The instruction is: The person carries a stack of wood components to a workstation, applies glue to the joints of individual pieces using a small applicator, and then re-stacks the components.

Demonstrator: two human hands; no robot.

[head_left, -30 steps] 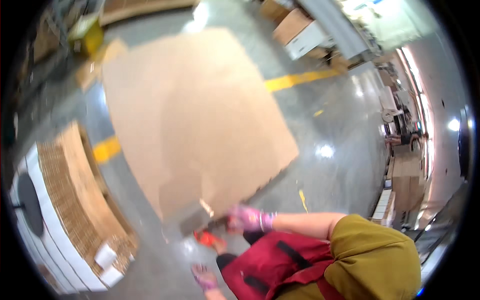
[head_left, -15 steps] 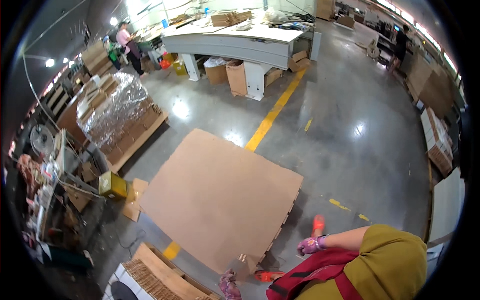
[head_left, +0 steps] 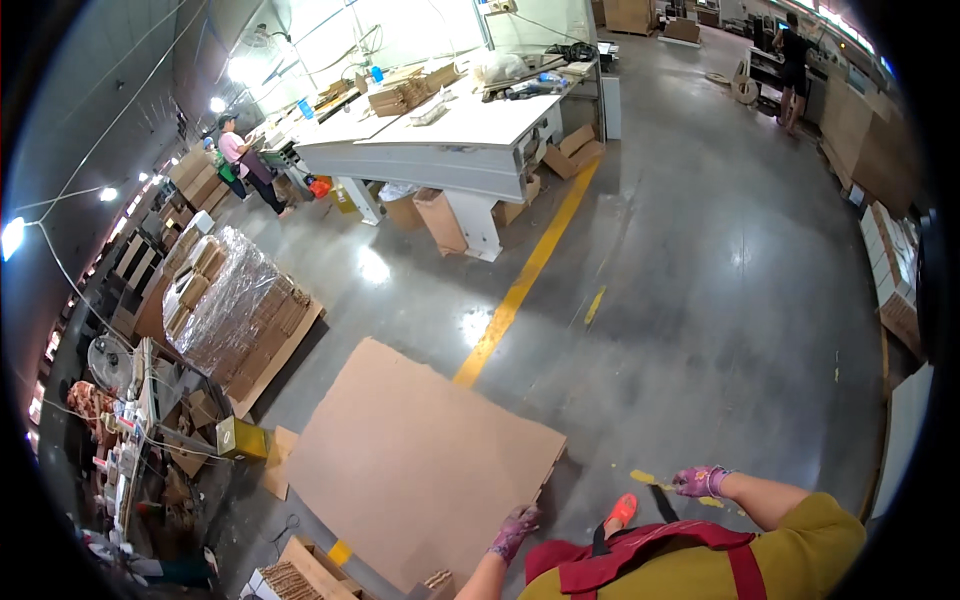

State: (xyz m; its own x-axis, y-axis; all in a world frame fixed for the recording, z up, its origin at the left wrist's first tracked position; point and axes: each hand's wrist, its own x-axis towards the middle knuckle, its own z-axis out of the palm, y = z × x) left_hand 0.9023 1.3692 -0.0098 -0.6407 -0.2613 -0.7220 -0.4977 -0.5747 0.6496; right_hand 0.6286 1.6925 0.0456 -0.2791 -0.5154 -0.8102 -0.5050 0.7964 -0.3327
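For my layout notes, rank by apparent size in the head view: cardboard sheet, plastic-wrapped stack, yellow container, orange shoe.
1. Cardboard sheet
2. Plastic-wrapped stack
3. Yellow container
4. Orange shoe

A long, white-topped grey workbench (head_left: pixel 475 125) bore a low stack of brown cardboard pieces (head_left: pixel 395 98) inward from its edges and a tangled black heap (head_left: pixel 574 53) near its far right corner. A film-wrapped brown cardboard stack (head_left: pixel 235 300) stood inside a tan pallet's (head_left: pixel 284 349) right edge.

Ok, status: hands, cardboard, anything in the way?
Left hand at edge of cardboard sheet, contact unclear. Right hand apart from it. Orange shoe nearby, between the hands.
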